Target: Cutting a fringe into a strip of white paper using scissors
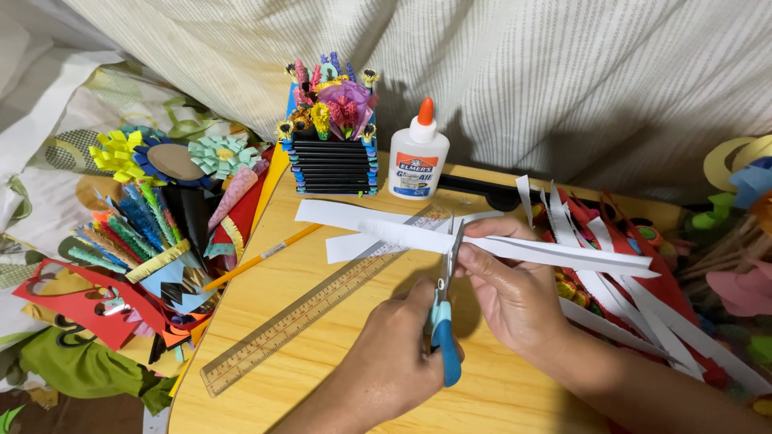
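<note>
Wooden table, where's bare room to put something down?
On the light wooden table, bare patches lie between the clear plastic ruler and the left hand, and left of the ruler toward the yellow pencil. The right side is crowded with white paper strips.

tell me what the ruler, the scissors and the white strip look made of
Ruler: likely clear plastic, since the tabletop shows through it. Scissors: shiny metal blades, glossy blue handles that look plastic, in the left hand. White strip: thin matte paper, flat and cleanly cut, held by the right hand.
</note>
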